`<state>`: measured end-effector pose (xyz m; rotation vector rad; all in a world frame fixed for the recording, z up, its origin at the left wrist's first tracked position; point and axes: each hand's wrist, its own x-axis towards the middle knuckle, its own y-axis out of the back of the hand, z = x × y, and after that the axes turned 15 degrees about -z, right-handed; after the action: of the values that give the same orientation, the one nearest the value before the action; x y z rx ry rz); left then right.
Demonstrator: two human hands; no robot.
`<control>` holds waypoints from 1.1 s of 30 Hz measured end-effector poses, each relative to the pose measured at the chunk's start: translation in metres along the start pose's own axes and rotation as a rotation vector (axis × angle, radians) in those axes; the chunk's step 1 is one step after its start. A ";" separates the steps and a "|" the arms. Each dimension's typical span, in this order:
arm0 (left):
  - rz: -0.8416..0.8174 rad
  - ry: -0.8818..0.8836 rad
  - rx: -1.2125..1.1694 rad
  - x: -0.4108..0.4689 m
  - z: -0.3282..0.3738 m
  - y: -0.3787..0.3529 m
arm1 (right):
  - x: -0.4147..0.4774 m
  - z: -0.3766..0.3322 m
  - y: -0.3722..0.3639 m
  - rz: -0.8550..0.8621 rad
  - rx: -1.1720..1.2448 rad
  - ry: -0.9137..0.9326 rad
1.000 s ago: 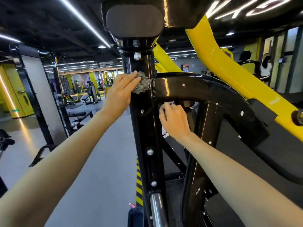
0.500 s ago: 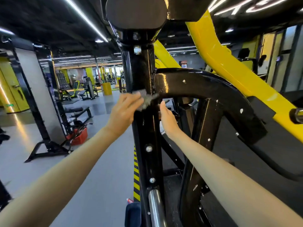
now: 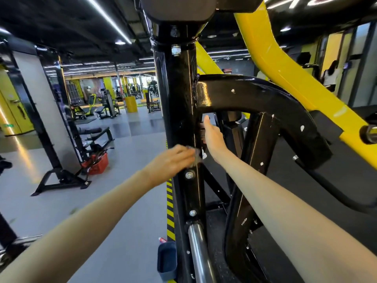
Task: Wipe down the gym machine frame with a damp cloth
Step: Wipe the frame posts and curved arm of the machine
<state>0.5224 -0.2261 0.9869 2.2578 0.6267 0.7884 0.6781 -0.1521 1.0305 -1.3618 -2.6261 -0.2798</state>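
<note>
One: Down the upright post (image 3: 177,103) goes the left hand (image 3: 173,162). A second ago it was up by the weld with the curved arm (image 3: 255,94), and now it sits just above a bolt (image 3: 189,175). The cloth (image 3: 196,154) came down with it.

Two: How is it gripping?

One: It's blurred. The cloth is under the fingertips, against the post's front edge, but I cannot tell whether it's pinched or pressed flat. The right hand (image 3: 213,137) is released, fingers straight, slipped in behind the post. Whether it touches the metal is hidden.

Two: Which step, then?

One: Mid-wipe, I'd judge, on a downward stroke. The lower post and the chrome bar (image 3: 199,252) probably remain. The next move calls for steady pressure past the bolt heads, so the cloth doesn't snag.

Two: Any containers?

One: There's a dark blue holder (image 3: 166,260) at the machine's foot, but its inside isn't visible. A red-and-white cap (image 3: 162,240) shows just behind it. A red basket (image 3: 98,163) sits on the floor to the left, with dark things in it too small to name. A yellow bin (image 3: 130,104) stands far back.
</note>
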 end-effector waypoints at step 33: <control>0.221 0.355 0.096 0.019 -0.011 0.021 | 0.006 0.013 0.001 -0.032 0.193 0.010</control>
<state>0.5327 -0.2241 1.0150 2.3194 0.5899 1.3126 0.6745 -0.1437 1.0193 -1.2530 -2.5899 -0.0351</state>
